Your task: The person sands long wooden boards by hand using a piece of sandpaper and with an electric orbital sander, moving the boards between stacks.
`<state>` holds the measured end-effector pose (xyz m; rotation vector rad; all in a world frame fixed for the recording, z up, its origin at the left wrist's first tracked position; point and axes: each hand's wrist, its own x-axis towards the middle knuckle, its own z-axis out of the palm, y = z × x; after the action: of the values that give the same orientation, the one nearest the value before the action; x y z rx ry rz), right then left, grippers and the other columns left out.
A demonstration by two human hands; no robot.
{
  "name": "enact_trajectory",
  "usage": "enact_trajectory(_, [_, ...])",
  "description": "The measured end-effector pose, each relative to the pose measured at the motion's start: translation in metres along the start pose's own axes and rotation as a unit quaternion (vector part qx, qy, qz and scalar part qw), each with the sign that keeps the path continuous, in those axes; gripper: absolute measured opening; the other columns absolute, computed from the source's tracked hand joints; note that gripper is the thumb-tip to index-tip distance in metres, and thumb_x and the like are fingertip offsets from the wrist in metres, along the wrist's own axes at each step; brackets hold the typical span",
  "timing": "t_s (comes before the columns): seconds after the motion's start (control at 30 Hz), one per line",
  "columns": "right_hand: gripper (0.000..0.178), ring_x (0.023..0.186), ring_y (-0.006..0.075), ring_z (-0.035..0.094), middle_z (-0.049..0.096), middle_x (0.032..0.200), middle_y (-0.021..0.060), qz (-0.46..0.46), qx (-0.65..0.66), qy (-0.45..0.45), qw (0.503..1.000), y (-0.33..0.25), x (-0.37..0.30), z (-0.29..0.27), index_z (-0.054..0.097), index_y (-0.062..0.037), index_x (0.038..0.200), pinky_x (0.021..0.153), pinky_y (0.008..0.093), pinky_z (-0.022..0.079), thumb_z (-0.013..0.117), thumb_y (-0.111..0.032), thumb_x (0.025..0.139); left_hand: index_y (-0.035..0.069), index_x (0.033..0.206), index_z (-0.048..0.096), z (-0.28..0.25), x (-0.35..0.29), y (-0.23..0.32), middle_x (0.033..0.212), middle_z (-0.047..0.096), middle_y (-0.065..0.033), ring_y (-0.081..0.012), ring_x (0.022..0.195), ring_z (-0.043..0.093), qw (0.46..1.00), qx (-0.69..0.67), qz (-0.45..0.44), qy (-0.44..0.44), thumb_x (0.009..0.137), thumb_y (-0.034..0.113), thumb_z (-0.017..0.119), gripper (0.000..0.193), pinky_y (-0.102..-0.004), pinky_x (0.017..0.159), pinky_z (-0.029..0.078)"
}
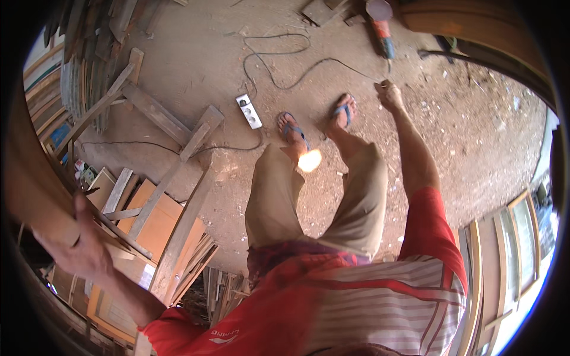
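Observation:
My right hand [389,96], at the upper right, is closed around a thin dark power cord [338,61]. Just beyond that hand is an angle grinder [382,37] with an orange and dark blue-green body and a pale round disc end. Whether the grinder rests on the floor or hangs from its cord, I cannot tell. Far to the left, my left hand [86,252] has its thumb raised and fingers stretched out, at the lower end of a large brown wooden board [41,190]. Part of that hand is hidden by the board.
A white power strip [249,111] lies on the dirt floor left of my sandalled feet, with cords running from it. A wooden trestle [157,113] and leaning planks [89,53] crowd the left. Another wooden piece [469,21] hangs over the top right; framed panels [522,243] stand lower right.

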<state>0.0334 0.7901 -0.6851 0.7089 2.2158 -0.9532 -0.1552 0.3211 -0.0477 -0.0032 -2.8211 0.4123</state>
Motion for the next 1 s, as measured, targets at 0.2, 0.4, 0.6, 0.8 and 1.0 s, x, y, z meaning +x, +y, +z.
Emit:
enact_trajectory(0.2, [0.082,0.105,0.0456,0.066,0.065,0.114,0.0321,-0.026,-0.165,0.199,0.966,0.033,0.150,-0.007,0.050,0.0017,0.137,0.087,0.0516,0.054,0.072,-0.057,0.084,-0.009,0.124,0.064,-0.006,-0.011,-0.033,0.118,0.070,-0.0203,-0.0276,0.101,0.067,0.979,0.113,-0.138,0.103,0.084,0.038,0.083,0.065,-0.0387,0.087,0.056])
enact_trajectory(0.4, [0.077,0.115,0.0405,0.063,0.065,0.123,0.0230,0.026,-0.085,0.189,0.978,-0.008,0.203,-0.004,0.051,-0.0045,0.133,0.096,0.0500,0.050,0.082,-0.045,0.076,-0.007,0.135,0.056,-0.009,-0.015,-0.025,0.127,0.065,-0.0205,-0.0296,0.104,0.065,0.972,0.040,-0.174,0.155,0.087,0.042,0.078,0.072,-0.0417,0.089,0.056])
enact_trajectory(0.6, [0.047,0.088,0.0395,0.071,0.071,0.089,0.0228,0.013,-0.023,0.166,0.986,-0.031,0.183,-0.013,0.067,-0.0016,0.102,0.076,0.0500,0.053,0.076,-0.038,0.074,-0.009,0.133,0.058,-0.008,-0.009,-0.032,0.128,0.064,-0.0193,-0.0275,0.104,0.064,0.978,0.013,-0.170,0.116,0.087,0.036,0.080,0.068,-0.0393,0.090,0.054])
enact_trajectory(0.8, [0.055,0.080,0.0329,0.074,0.070,0.080,0.0276,0.068,0.183,0.059,0.979,-0.107,0.004,-0.009,0.070,0.0064,0.092,0.072,0.0456,0.055,0.072,-0.045,0.071,-0.003,0.142,0.053,0.003,0.000,-0.006,0.138,0.060,-0.0200,-0.0294,0.120,0.060,0.998,-0.010,-0.034,0.055,0.081,0.029,0.085,0.076,-0.0390,0.107,0.043])
enact_trajectory(1.0, [0.082,0.096,0.0203,0.063,0.064,0.107,0.0081,-0.082,0.482,-0.043,0.871,-0.252,-0.313,-0.098,0.051,0.0012,0.135,0.085,0.0368,0.054,0.081,-0.046,0.075,0.000,0.153,0.038,-0.010,-0.005,0.014,0.152,0.045,-0.0198,-0.0343,0.142,0.042,0.969,-0.227,0.071,0.073,0.073,0.018,0.088,0.096,-0.0448,0.117,0.033])
